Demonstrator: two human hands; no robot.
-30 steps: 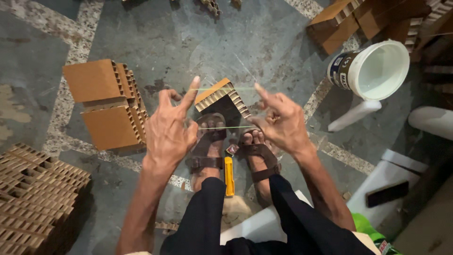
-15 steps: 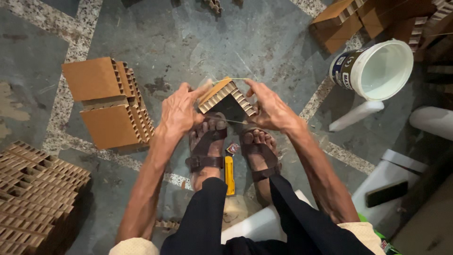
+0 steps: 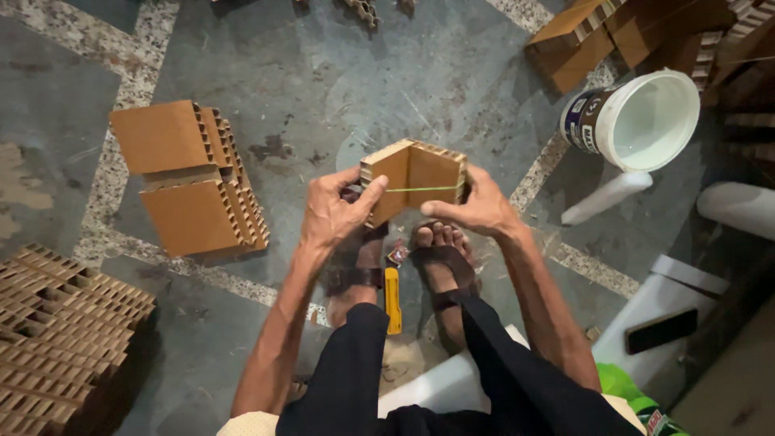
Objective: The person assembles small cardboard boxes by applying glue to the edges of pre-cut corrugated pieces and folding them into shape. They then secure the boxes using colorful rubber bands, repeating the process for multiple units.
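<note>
Bundle: I held a small block of honeycomb cardboard (image 3: 413, 179) in front of me, just above my sandalled feet (image 3: 404, 258), its brown faces meeting at a corner that pointed toward me.
Band: a thin yellow-green band (image 3: 424, 189) ran level across both visible faces of the block; I cannot tell whether it went all the way round the back.
Left hand: my left hand (image 3: 335, 214) was closed on the left end of the block, thumb pressed flat on the near face where the band started.
Right hand: my right hand (image 3: 476, 206) gripped the right end, fingers curled behind it, forefinger lying along the lower edge.
Done, as I judge: the block looked gathered and squared, with the band already seated on it.
Left to do, as I judge: the loose pieces in the big stack (image 3: 60, 339) at my left were not yet bundled.
Finished pile: two bound blocks (image 3: 190, 182) lay on the floor (image 3: 339, 73) to my left, well apart from my hands.
Tool: a yellow cutter (image 3: 393, 300) lay between my feet, untouched.
Edges: a white bucket (image 3: 638, 121) on its side sat to my right, more cardboard (image 3: 613, 32) beyond it.
Open room: the bare floor ahead of the block gave the widest room.
</note>
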